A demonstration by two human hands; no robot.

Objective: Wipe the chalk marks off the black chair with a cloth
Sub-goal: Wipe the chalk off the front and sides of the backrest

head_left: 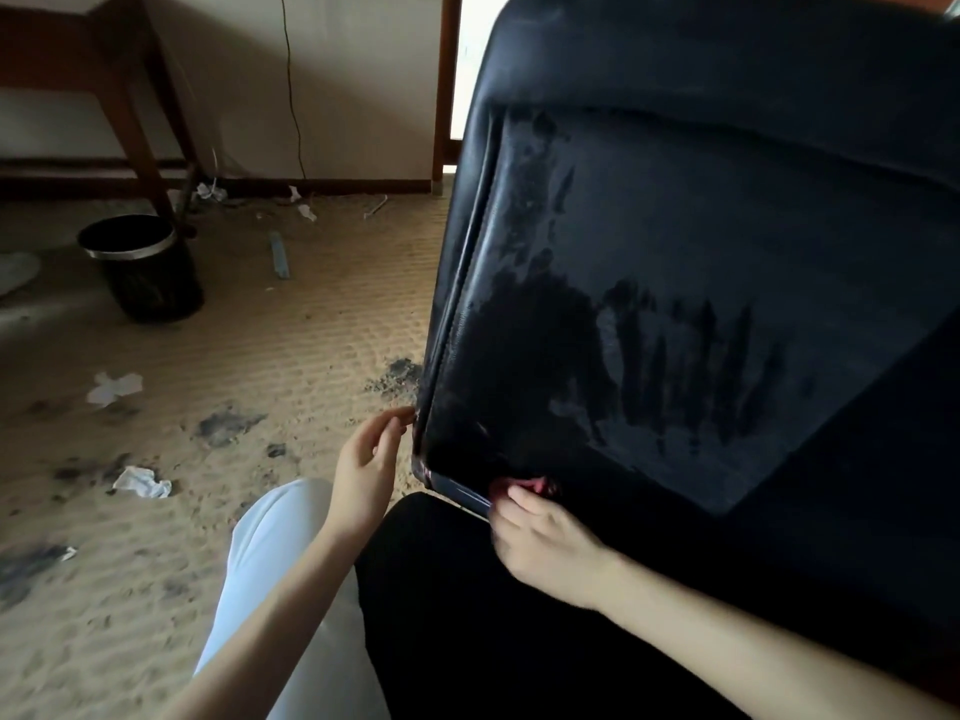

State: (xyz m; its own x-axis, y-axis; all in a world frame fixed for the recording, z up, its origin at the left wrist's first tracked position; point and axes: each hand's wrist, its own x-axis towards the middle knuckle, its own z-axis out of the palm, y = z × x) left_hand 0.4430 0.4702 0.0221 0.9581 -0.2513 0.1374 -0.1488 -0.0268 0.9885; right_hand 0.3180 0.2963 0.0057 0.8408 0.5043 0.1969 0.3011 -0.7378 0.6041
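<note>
Hiding mostly under right hand (545,548): pink cloth (524,484).

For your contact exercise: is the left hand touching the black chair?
Touching. In the head view, the left hand's fingertips meet the black chair's left edge, with no gap showing.

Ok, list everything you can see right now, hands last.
black chair: one, black, right, panel tilted toward camera
chalk marks: pale grey film across the panel, lower left wiped dark
cloth: one, pinkish, at the panel's bottom edge
bin: one, black, silver rim, far left
paper scraps: several, white, on the tan carpet
wooden table legs: brown, top left
left hand: touches the panel's corner
right hand: grips the cloth
</note>
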